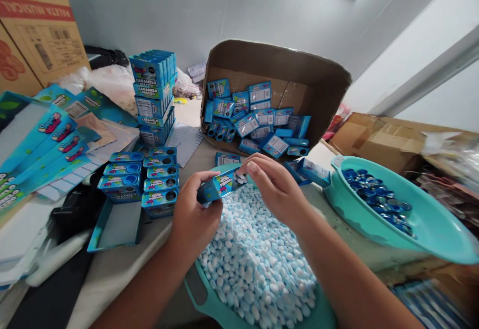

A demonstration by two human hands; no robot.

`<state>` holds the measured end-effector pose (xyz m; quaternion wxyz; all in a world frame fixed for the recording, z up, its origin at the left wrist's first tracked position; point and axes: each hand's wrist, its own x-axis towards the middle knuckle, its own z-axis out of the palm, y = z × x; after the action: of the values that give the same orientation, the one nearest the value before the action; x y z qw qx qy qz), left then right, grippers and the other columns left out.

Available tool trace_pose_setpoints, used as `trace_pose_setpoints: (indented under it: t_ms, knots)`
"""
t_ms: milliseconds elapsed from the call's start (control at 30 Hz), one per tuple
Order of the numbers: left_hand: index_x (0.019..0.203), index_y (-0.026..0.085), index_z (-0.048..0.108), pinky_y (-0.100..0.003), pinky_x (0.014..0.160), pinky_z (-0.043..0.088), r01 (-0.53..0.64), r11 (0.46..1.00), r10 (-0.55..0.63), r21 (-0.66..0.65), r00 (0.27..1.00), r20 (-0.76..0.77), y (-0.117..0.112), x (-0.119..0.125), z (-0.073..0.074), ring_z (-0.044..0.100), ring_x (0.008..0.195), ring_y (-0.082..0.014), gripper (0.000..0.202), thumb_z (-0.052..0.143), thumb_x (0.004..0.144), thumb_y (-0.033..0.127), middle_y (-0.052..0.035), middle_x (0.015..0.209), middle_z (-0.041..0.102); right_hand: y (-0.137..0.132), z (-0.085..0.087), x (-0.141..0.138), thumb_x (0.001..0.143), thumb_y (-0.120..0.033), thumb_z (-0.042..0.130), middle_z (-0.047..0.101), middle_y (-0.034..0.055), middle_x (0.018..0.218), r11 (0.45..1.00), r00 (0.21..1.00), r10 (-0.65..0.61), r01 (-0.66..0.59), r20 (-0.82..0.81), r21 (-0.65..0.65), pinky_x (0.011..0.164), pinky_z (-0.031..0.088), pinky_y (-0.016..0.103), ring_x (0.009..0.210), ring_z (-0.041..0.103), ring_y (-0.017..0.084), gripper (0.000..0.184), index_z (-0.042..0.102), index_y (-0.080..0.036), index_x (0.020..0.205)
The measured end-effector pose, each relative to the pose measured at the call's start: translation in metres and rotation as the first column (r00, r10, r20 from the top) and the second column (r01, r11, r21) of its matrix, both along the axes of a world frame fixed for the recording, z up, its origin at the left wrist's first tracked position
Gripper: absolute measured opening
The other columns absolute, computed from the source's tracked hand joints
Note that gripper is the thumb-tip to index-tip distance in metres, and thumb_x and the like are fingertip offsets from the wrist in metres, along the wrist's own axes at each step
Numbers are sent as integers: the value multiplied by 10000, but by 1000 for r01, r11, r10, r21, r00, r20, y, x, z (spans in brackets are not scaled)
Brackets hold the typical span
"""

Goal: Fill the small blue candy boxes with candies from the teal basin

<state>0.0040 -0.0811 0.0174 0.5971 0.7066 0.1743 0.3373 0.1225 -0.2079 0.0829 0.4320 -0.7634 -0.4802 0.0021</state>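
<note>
My left hand (196,206) is closed around a small blue candy box (223,184), held tilted with its open end toward the right. My right hand (277,186) has its fingers bent together at that open end, with a few white candies (239,176) showing by the fingertips. Just below both hands is a turquoise basin (202,294) heaped with white and pale blue oval candies (258,254). To the left, similar boxes with round holes in their tops (160,181) stand in two rows, some by a shallow blue tray (118,226).
A cardboard box (277,64) on its side holds many blue boxes. Stacked display cartons (155,94) rise at the left, beside flat printed cardboard (48,134). At right, a turquoise bowl (441,234) contains blue round caps (377,199). Brown cartons (377,134) stand behind it.
</note>
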Motion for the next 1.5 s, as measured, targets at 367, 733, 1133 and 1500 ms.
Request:
trace_pose_setpoints:
  t_ms: [367,733,1133,1500]
  knots:
    - [1042,197,681,-269,789,495,-10,999,12,-31,999,53,0,2,1,639,841,-187,374,598,689,105,-1,941,696,-2,-8,4,1032,-635,412,599,41,820,997,999,5,-1,-51,79,734,433,315,790,560,176,523,608,-198,822]
    - [1020,202,671,-268,832,507,5,999,-2,-39,998,63,0,4,2,646,876,-187,443,572,643,-7,8,945,690,-1,-4,5,1040,-580,447,641,73,900,997,997,81,-81,5,9,744,454,329,852,610,197,492,745,-215,898]
    - [1038,213,665,-270,847,495,12,1000,-11,-24,999,37,-1,5,2,646,919,-193,481,566,643,-45,4,990,686,0,-3,8,1018,-613,464,631,61,805,995,998,57,-55,-19,88,712,443,337,782,586,201,528,631,-212,719]
    - [1040,192,660,-235,777,513,24,997,-18,-72,997,81,0,4,-2,650,842,-171,366,615,693,82,3,932,682,4,-7,9,917,-766,516,651,44,791,980,975,0,44,-221,193,724,527,300,758,630,182,585,635,-208,789]
